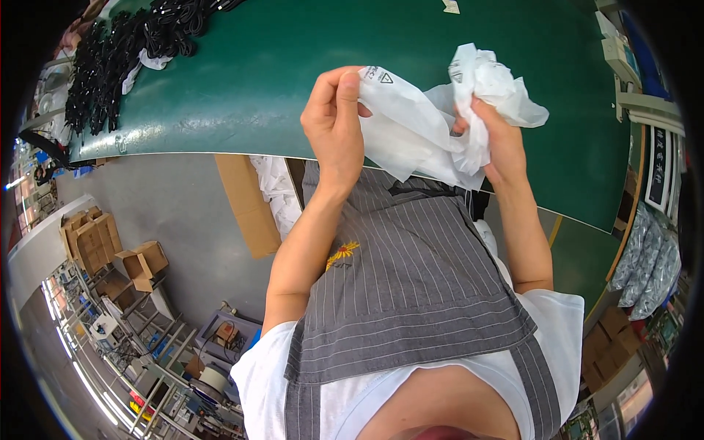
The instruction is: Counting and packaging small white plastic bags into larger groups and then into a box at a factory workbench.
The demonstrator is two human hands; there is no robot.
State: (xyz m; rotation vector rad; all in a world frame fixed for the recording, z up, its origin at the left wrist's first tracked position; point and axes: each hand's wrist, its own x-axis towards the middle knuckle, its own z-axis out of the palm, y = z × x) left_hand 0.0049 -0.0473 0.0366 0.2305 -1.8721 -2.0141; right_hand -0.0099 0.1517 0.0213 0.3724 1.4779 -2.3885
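Note:
Over the near edge of the green table point(279, 81), my left hand point(334, 121) pinches the corner of a thin white plastic bag point(407, 128) between thumb and fingers. The bag stretches across to my right hand point(502, 143), which is closed around a crumpled bunch of white plastic bags point(495, 84). Dark print shows near the pinched corner. Whether the stretched bag is separate from the bunch, I cannot tell. The plastic hides part of my right fingers.
Bundles of black cables point(110, 66) lie at the table's far left. Below the table edge, an open cardboard box point(246, 205) contains white plastic bags point(275, 187). Clear bags with grey contents point(645, 257) hang at the right. More cardboard boxes point(92, 238) stand on the left.

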